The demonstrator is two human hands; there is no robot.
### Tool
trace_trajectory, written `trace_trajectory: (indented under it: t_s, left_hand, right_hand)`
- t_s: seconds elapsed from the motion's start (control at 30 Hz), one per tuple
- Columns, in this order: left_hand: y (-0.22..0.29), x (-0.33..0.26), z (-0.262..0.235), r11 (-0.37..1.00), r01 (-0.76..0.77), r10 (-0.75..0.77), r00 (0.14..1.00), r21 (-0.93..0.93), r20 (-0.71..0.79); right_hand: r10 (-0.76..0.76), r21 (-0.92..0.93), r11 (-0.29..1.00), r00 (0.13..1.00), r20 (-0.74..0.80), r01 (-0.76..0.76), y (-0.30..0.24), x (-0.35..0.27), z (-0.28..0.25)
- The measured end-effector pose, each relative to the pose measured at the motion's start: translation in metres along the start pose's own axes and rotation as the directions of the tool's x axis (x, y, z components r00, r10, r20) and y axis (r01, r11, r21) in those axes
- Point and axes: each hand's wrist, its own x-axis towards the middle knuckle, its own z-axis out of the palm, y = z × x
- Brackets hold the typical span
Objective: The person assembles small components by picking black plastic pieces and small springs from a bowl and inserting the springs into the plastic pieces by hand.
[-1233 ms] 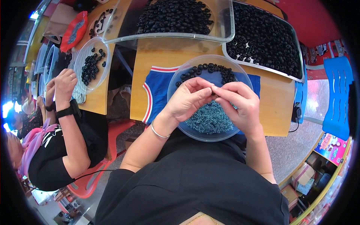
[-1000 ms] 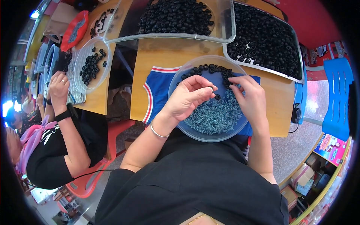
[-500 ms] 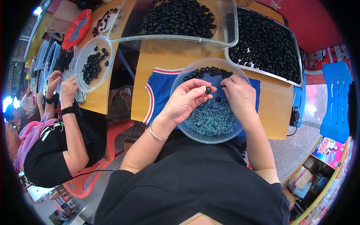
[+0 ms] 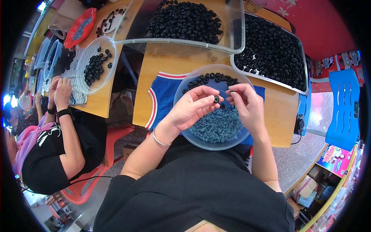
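Observation:
Over a round clear plastic bowl (image 4: 178, 94), my left hand (image 4: 193, 106) pinches a small round black plastic piece with a hole (image 4: 216, 99) between thumb and forefinger. My right hand (image 4: 247, 102) is close beside it, thumb and fingers pressed together; a dark bit shows at its fingertips, too small to name. Many small metal springs (image 4: 216, 127) lie in the near part of the bowl. Along its far side sit several loose black pieces (image 4: 206, 77). Beneath the bowl a blue cloth with a red and white edge (image 4: 164, 92) is spread.
Behind the bowl stand a clear bin (image 4: 185, 43) and a metal tray (image 4: 266, 76), both heaped with black pieces. At left, a co-worker's hands (image 4: 60, 91) work near another clear bowl (image 4: 83, 87). A blue chair (image 4: 344, 112) is at the right.
My right hand has lifted from the black pieces at the bowl's far right and come nearer my left hand. The left still holds its black piece. The co-worker's hands have drawn together.

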Motion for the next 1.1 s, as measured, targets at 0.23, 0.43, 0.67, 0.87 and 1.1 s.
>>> trace_trajectory:
  t_s: [0.23, 0.43, 0.67, 0.87, 1.1]
  left_hand:
    - [-0.006, 0.003, -0.003, 0.990, 0.023, -0.015, 0.998, -0.137, 0.059]
    - [-0.006, 0.004, 0.002, 0.991, 0.015, -0.005, 0.997, -0.131, 0.076]
    - [-0.006, 0.003, 0.007, 0.989, -0.014, 0.022, 0.998, -0.146, 0.054]
    - [-0.007, 0.003, 0.009, 0.993, -0.030, 0.034, 0.999, -0.110, 0.035]
    - [-0.009, 0.002, 0.008, 0.995, -0.046, 0.049, 0.998, -0.084, 0.036]
  right_hand:
    - [-0.322, -0.236, 0.915, 0.945, 0.060, 0.327, -0.018, -0.008, -0.004]
    - [-0.323, -0.169, 0.934, 0.946, -0.028, 0.314, -0.022, -0.016, 0.001]
    - [-0.444, -0.321, 0.852, 0.896, -0.023, 0.414, -0.029, -0.018, 0.007]
    - [-0.457, -0.336, 0.837, 0.890, 0.007, 0.432, -0.028, -0.018, 0.008]
    - [-0.435, -0.293, 0.858, 0.900, 0.019, 0.421, -0.028, -0.019, 0.009]
